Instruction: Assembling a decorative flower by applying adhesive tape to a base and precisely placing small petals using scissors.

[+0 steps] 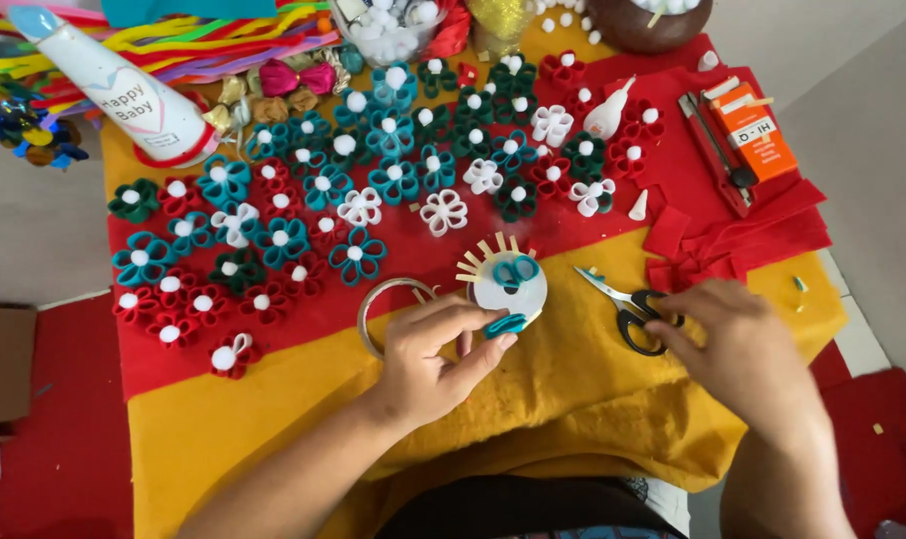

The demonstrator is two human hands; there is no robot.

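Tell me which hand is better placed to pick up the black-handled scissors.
The right hand. Its fingers already rest on the handles of the black-handled scissors on the yellow felt cloth. The left hand is occupied, pinching a teal felt loop against the white round disc.

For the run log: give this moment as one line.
left hand: holds white disc, teal loop | right hand: on black scissors | surface: yellow felt | nearby: felt flowers
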